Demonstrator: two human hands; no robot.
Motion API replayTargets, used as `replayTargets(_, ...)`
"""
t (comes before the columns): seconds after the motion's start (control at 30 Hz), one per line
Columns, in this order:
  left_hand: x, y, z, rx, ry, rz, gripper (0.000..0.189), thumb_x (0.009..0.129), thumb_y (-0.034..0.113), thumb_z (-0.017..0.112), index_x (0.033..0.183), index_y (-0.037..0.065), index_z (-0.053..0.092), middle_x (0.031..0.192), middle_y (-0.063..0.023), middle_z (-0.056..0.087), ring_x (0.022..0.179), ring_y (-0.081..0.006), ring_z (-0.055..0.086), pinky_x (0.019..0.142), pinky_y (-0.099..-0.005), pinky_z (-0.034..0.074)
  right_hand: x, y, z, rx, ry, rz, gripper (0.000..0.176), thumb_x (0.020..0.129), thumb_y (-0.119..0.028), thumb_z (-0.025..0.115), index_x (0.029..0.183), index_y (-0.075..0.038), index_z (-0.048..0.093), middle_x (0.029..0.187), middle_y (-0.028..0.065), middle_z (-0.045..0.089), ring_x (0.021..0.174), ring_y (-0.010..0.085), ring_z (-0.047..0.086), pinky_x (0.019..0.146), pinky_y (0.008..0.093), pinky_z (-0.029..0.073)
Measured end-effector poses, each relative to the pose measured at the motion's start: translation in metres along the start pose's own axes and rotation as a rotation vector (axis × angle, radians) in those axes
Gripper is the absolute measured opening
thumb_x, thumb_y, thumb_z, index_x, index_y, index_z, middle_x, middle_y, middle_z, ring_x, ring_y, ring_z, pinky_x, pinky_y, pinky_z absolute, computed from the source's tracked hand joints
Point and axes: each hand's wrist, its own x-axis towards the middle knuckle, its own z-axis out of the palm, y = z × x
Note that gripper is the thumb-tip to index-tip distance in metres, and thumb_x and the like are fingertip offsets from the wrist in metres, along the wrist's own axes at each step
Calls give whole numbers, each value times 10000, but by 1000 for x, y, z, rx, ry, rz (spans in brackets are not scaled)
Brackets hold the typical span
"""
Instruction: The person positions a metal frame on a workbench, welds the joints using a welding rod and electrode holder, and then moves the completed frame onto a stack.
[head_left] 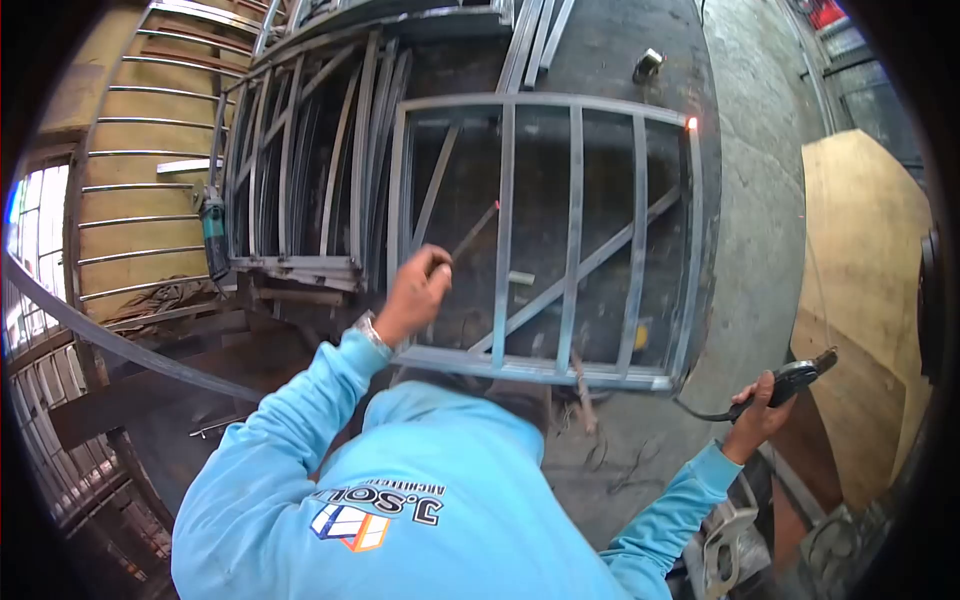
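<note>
My left hand point(415, 295), fingers pinched, holds a thin rod point(474, 232) with a reddish tip over the left part of a metal frame point(575, 230). The frame lies flat, with upright bars and a diagonal strip visible through it. An orange-hot spot point(692, 123) glows at its far right corner. Out to the right, my right hand point(760, 415) grips a black welding electrode holder point(796, 376) with a cable running from it. A thin electrode point(822, 295) seems to extend up from its jaw, with a small red point at the end.
More barred metal frames point(300, 165) stand stacked to the left, beside a teal angle grinder point(214, 232). A small metal object point(648, 66) sits on the dark work surface beyond the frame. A plywood sheet point(865, 240) leans at the right. A ladder-like railing point(140, 205) stands far left.
</note>
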Motion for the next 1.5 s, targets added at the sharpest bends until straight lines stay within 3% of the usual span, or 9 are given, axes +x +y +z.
replayTargets(0.3, -16, -37, -117, -55, -34, 114, 125, 1022, 110, 575, 1095, 24, 630, 731, 45, 514, 610, -29, 438, 526, -227, 358, -190, -53, -31, -18, 224, -30, 267, 969, -211, 680, 1061, -13, 526, 745, 52, 557, 567, 119, 536, 538, 281, 492)
replayTargets(0.37, -34, -64, -142, 63, -102, 185, 128, 984, 103, 606, 1053, 3, 645, 781, 10, 572, 704, -66, 516, 635, -252, 449, -244, -59, -29, -41, 105, -41, 288, 948, -168, 658, 1126, 8, 516, 768, 64, 570, 581, 126, 540, 572, 302, 508)
replayTargets(0.47, -76, -85, -165, 143, -174, 245, 145, 923, 96, 637, 1019, -11, 657, 828, -55, 645, 779, -148, 602, 740, -309, 504, -328, -93, 20, 16, -12, 68, 478, 876, -141, 685, 1269, 6, 455, 898, 79, 608, 621, 122, 554, 602, 293, 507)
replayTargets(0.6, -120, -129, -181, 278, -349, 255, 190, 859, 106, 666, 1004, -15, 681, 900, -152, 682, 845, -267, 660, 791, -366, 523, -426, -55, 54, -276, -269, -22, 943, 669, -446, 900, 1324, 81, 470, 941, 92, 591, 736, 210, 599, 701, 332, 519)
replayTargets(0.7, -139, -137, -179, 240, -404, 159, 209, 853, 110, 667, 1017, -18, 686, 942, -177, 685, 858, -303, 661, 791, -384, 524, -484, -37, 96, -572, -272, -264, 1029, 565, -418, 969, 1276, 139, 477, 899, 97, 608, 733, 219, 619, 684, 356, 538)
replayTargets(0.77, -148, -141, -175, 231, -356, 211, 201, 862, 113, 667, 1011, -22, 676, 942, -176, 686, 860, -294, 663, 777, -388, 523, -501, -38, 121, -536, -261, -252, 991, 561, -385, 975, 1240, 151, 491, 855, 94, 622, 712, 215, 632, 657, 359, 545)
replayTargets(0.83, -157, -146, -173, 200, -330, 190, 205, 873, 130, 658, 1004, -26, 667, 918, -190, 678, 847, -322, 658, 768, -403, 520, -507, -39, 133, -357, -370, 152, 884, 572, -340, 968, 1166, 144, 527, 754, 78, 640, 629, 191, 645, 579, 354, 543)
replayTargets(1.07, -176, -145, -183, 226, -285, -13, 209, 950, 169, 605, 1024, -24, 643, 900, -192, 657, 854, -328, 632, 760, -412, 496, -503, -44, 139, -391, -410, 71, 663, 592, -322, 945, 980, 46, 554, 702, 84, 642, 574, 206, 652, 547, 359, 528)
replayTargets(1.5, -189, -177, -176, 230, -73, 198, 230, 998, 177, 576, 1025, -19, 694, 891, -151, 618, 848, -275, 598, 784, -369, 474, -496, -46, 139, -413, -509, -50, 588, 622, -348, 934, 933, -37, 543, 651, 66, 625, 547, 205, 652, 548, 357, 529)
